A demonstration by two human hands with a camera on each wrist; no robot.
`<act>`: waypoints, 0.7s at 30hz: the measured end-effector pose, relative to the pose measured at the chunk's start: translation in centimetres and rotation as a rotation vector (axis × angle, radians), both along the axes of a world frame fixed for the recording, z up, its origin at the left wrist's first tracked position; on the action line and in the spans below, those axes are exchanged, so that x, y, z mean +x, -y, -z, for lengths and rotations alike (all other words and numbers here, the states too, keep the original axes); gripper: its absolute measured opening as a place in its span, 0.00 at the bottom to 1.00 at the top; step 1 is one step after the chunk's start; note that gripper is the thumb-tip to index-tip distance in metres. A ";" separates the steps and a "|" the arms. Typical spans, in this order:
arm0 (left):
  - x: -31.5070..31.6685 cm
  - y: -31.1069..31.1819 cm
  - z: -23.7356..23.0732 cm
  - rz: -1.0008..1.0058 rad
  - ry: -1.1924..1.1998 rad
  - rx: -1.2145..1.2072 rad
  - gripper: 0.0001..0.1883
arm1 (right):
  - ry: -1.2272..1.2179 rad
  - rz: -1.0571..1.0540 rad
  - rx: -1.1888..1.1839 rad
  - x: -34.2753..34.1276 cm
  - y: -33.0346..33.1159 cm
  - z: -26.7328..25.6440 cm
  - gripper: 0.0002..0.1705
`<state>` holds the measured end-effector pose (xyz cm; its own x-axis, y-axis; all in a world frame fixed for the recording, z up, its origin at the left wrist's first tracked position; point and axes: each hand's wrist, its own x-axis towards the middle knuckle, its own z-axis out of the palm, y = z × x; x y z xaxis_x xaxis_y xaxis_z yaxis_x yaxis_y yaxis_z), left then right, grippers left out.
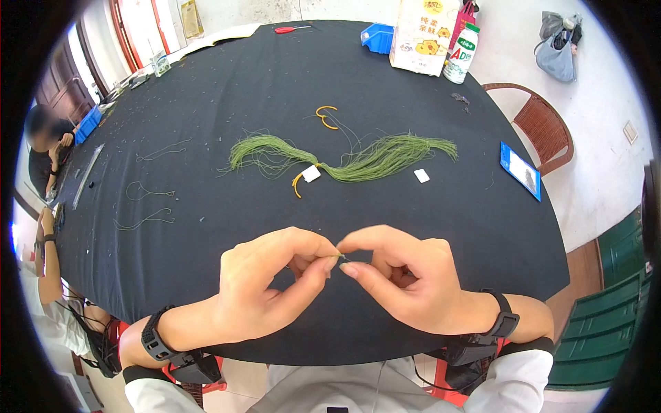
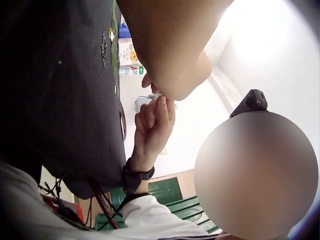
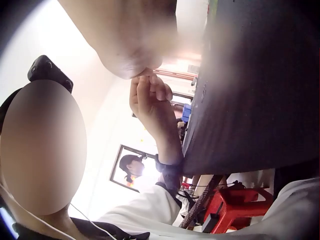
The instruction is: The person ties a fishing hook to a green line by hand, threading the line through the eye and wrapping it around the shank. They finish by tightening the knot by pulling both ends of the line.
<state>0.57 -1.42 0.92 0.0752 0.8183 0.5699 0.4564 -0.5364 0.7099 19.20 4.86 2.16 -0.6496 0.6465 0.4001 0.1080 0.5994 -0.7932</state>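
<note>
Over the near part of the black-covered table, my left hand (image 1: pixel 272 275) and right hand (image 1: pixel 413 279) meet fingertip to fingertip. Thumb and forefinger of each pinch a thin greenish strand (image 1: pixel 341 257), a dark bit of which shows between them. Most of it is hidden by the fingers. Beyond the hands lies a bundle of green cords (image 1: pixel 385 157), gathered at its middle. In the left wrist view the right hand (image 2: pixel 154 125) has its fingers bent inward; the left hand (image 3: pixel 152 107) looks much the same in the right wrist view.
White tags (image 1: pixel 421 176) and yellow curved pieces (image 1: pixel 297 184) lie by the bundle. Looped strands (image 1: pixel 148 191) are at left, a blue packet (image 1: pixel 520 171) at right. A tissue pack (image 1: pixel 423 38), bottle (image 1: pixel 461 55) and blue bin (image 1: pixel 377 38) stand behind. Another person (image 1: pixel 45 148) sits at far left.
</note>
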 end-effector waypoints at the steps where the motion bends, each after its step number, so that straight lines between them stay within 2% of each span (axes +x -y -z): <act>1: 0.0 0.0 0.0 0.008 0.006 -0.014 0.07 | -0.013 -0.004 0.041 0.0 -0.1 0.1 0.05; 7: 0.1 0.0 0.0 -0.001 0.008 -0.018 0.07 | -0.031 0.009 0.132 0.1 -0.2 0.2 0.06; 10: 0.0 0.0 0.0 -0.003 -0.004 -0.016 0.07 | -0.100 0.048 0.255 -0.2 -0.4 0.4 0.08; 13: 0.0 0.0 0.0 -0.009 -0.004 -0.028 0.07 | -0.048 0.027 0.259 0.1 -0.3 0.1 0.05; 21: -0.1 0.2 -0.4 -0.014 0.043 -0.114 0.06 | -0.073 0.075 0.283 -0.2 -0.5 0.6 0.06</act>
